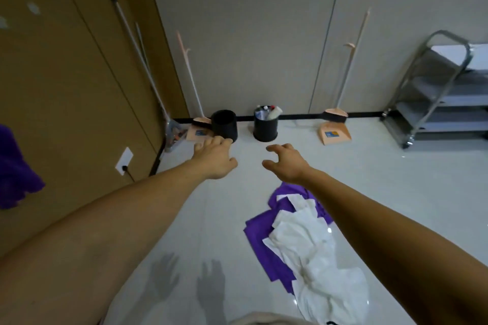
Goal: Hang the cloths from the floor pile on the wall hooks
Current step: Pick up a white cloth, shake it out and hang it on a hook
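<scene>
We see open floor [206, 219] left of cloth pile [303, 240], room to reach. Ahead left black bin [224, 125], right black bin [265, 125] stand by wall [264, 34]; dustpan [334, 134], cart [435, 92] crowd right side.

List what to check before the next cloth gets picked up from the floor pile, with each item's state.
1. Left hand free: ok, fingers relaxed, holding nothing.
2. Right hand free: ok, loosely curled, holding nothing.
3. Cloths to hang: ok, the floor pile holds white and purple cloths.
4. Free hook: cannot tell, the pale marks on the brown wall are too blurred.
5. Purple cloth at the left edge hung securely: cannot tell, its attachment is out of view.
</scene>
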`<action>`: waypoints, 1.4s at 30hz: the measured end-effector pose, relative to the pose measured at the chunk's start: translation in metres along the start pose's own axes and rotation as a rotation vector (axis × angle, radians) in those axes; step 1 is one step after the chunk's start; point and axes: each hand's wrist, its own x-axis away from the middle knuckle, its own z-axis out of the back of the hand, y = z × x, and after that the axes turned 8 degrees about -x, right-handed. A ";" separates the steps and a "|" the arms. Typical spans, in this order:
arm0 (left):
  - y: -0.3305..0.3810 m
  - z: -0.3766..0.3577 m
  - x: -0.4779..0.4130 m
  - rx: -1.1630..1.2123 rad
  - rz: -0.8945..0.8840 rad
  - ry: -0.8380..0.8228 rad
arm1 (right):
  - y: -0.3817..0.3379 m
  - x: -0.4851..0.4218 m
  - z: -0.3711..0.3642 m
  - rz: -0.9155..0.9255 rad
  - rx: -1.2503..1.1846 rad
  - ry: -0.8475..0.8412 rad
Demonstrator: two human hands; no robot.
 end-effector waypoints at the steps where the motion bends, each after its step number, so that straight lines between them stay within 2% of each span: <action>1: 0.018 -0.009 -0.009 -0.001 -0.028 -0.031 | 0.018 0.003 0.003 -0.037 0.004 -0.009; 8: 0.114 -0.083 -0.066 0.018 -0.256 -0.254 | 0.137 0.016 0.004 -0.328 -0.055 -0.029; 16: 0.188 -0.201 -0.139 0.026 -0.450 -0.532 | 0.257 0.012 -0.045 -0.658 -0.151 -0.053; 24: 0.234 -0.387 -0.192 0.112 -0.413 -0.639 | 0.412 -0.033 -0.171 -0.780 -0.241 -0.155; 34: 0.296 -0.652 -0.196 0.183 -0.465 -0.741 | 0.614 -0.058 -0.376 -0.750 -0.051 -0.362; 38: 0.307 -0.710 -0.196 0.198 -0.468 -0.735 | 0.661 -0.061 -0.426 -0.665 0.112 -0.437; 42: 0.298 -0.730 -0.189 0.212 -0.451 -0.769 | 0.675 -0.055 -0.439 -0.569 0.329 -0.465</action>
